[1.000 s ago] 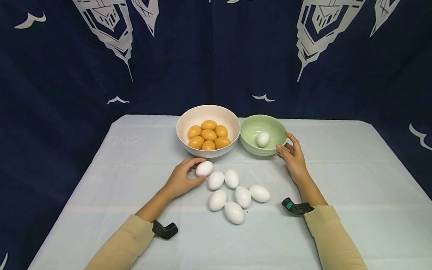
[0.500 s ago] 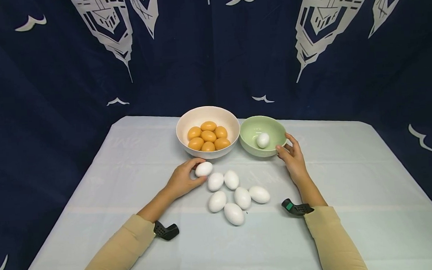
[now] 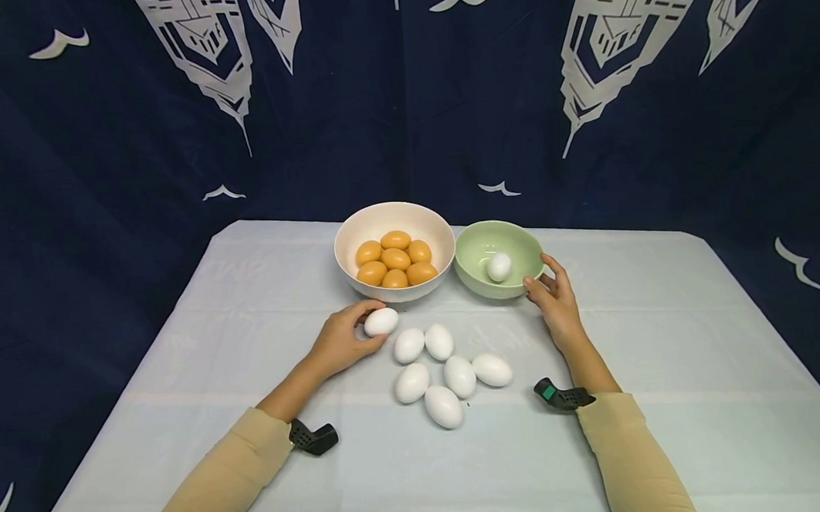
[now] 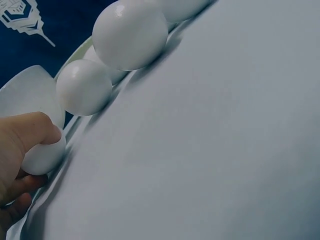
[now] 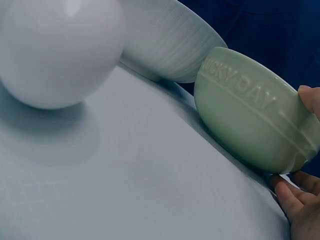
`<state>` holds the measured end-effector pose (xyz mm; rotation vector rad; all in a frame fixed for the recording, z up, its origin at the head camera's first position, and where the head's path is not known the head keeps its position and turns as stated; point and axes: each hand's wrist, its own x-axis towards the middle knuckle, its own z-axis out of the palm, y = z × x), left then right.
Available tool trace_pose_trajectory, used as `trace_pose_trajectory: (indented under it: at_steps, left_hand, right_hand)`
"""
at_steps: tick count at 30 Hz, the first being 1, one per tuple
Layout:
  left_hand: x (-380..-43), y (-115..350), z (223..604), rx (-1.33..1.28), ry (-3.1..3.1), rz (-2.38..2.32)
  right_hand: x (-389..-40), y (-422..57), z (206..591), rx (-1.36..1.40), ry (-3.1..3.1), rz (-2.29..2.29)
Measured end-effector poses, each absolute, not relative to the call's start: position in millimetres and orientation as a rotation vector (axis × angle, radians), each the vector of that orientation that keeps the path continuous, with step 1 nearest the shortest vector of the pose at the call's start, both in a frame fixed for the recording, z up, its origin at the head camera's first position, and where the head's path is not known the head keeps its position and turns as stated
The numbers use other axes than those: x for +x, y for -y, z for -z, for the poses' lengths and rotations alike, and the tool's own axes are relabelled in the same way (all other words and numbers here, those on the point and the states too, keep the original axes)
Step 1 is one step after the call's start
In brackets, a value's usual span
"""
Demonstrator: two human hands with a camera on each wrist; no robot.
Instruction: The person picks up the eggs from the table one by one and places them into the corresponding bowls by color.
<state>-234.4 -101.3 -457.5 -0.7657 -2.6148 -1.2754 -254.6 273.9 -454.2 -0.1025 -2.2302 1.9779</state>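
Observation:
In the head view my left hand [image 3: 339, 343] pinches a white egg [image 3: 382, 322] between thumb and fingers, just in front of the cream bowl [image 3: 412, 292]. The left wrist view shows the thumb [image 4: 37, 129] on top of this egg [image 4: 46, 157]. My right hand [image 3: 557, 302] grips the near right side of the green bowl [image 3: 475, 245], thumb near the rim and fingers low on its side. One white egg [image 3: 499, 267] lies inside that bowl. Raised lettering marks the green bowl's outer wall [image 5: 250, 110] in the right wrist view.
Several loose white eggs [image 3: 460, 376] lie on the white-covered table [image 3: 289, 479] between my arms. Several orange-yellow eggs [image 3: 395, 258] fill the bottom of the cream bowl, which stands against the green one. A dark blue patterned curtain [image 3: 403, 117] hangs behind the table.
My left hand and the egg it pinches have shifted slightly left, away from the loose eggs. The right hand and both bowls stay in place.

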Motion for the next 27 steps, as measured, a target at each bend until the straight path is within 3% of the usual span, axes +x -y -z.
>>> trace_pose_trajectory:
  at_steps: [27]
  left_hand:
    - [-222.7, 72.6, 401.9, -0.89, 2.522, 1.687]
  right_hand:
    - [-254.9, -274.2, 453.5, -0.084, 2.178, -2.043]
